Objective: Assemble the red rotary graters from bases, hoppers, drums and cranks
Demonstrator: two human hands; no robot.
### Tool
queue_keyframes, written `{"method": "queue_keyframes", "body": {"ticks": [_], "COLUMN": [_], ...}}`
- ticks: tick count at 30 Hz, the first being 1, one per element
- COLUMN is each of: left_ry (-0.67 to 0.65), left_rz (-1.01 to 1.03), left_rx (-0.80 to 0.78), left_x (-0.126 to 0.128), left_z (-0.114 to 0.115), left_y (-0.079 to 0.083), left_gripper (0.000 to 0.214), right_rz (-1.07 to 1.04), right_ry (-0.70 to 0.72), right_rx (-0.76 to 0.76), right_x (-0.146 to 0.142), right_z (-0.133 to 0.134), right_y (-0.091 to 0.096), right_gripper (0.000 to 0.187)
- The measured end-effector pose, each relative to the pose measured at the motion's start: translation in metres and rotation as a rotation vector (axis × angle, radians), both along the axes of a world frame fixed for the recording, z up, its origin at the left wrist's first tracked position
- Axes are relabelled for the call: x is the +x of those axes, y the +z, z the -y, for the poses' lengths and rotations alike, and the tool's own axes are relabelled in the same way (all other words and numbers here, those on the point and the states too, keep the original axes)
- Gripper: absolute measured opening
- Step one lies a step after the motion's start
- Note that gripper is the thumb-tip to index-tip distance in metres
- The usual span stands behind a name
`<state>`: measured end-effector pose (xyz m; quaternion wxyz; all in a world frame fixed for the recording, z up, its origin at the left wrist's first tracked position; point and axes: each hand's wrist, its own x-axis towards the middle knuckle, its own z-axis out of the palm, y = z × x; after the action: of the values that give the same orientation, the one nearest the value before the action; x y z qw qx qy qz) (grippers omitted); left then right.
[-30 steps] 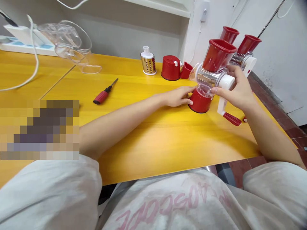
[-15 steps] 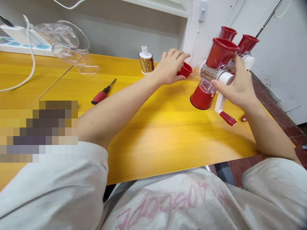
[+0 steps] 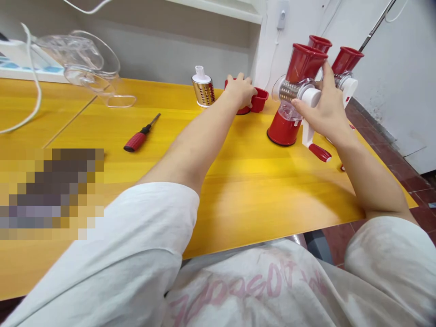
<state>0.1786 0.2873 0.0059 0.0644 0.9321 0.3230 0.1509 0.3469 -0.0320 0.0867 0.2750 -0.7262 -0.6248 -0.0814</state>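
My right hand (image 3: 323,106) grips a rotary grater (image 3: 286,125) from its right side, the thumb by the white crank hub and a finger raised against the red hopper (image 3: 304,63). The grater has a red base, a metal drum in a clear housing and a white crank with a red handle (image 3: 319,152). It tilts a little. At the back of the table, my left hand (image 3: 240,91) curls over a round red base (image 3: 243,111), its fingertips partly hidden. Close beside that hand is a loose red hopper (image 3: 260,100).
A metal grating drum (image 3: 203,91) with a white stem stands left of my left hand. A red-handled screwdriver (image 3: 141,135) lies on the yellow table (image 3: 238,204). Clear plastic housings (image 3: 91,68) sit at back left. More red-hopper graters (image 3: 346,61) stand behind the right hand.
My left hand has moved back and left off the small red hopper and come down on the round red base. The grater in my right hand has shifted slightly left in view.
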Motion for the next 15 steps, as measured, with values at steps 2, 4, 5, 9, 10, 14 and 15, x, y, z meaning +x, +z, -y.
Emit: {"method": "queue_keyframes", "body": {"ticks": [2,4,5,9,10,14,15], "left_ry": [-0.002,-0.009,-0.008,0.003,0.004,-0.023,-0.040], "left_rz": [-0.013,0.004,0.013,-0.035,-0.050,-0.056,-0.056], "left_rx": [0.049,0.069,0.069,0.095,0.109,0.156,0.165], "left_x": [-0.006,-0.010,-0.011,-0.015,-0.017,-0.026,-0.029], "left_z": [0.002,0.006,0.007,0.011,0.011,0.006,0.005], "left_y": [0.003,0.006,0.009,0.015,0.016,0.016,0.016], "left_gripper": [0.055,0.050,0.047,0.040,0.042,0.044,0.045], "right_rz": [0.020,0.050,0.060,0.083,0.089,0.153,0.172], "right_ry": [0.007,-0.008,-0.018,-0.034,-0.034,-0.041,-0.047], "right_rx": [-0.025,-0.037,-0.035,-0.004,0.003,-0.006,-0.009], "right_x": [-0.002,-0.002,0.000,0.009,0.011,0.013,0.012], "right_z": [-0.004,-0.007,-0.009,-0.023,-0.028,-0.058,-0.066], "right_y": [0.001,0.001,0.000,-0.004,-0.005,-0.009,-0.010], "right_gripper": [0.125,0.123,0.122,0.120,0.120,0.124,0.126]}}
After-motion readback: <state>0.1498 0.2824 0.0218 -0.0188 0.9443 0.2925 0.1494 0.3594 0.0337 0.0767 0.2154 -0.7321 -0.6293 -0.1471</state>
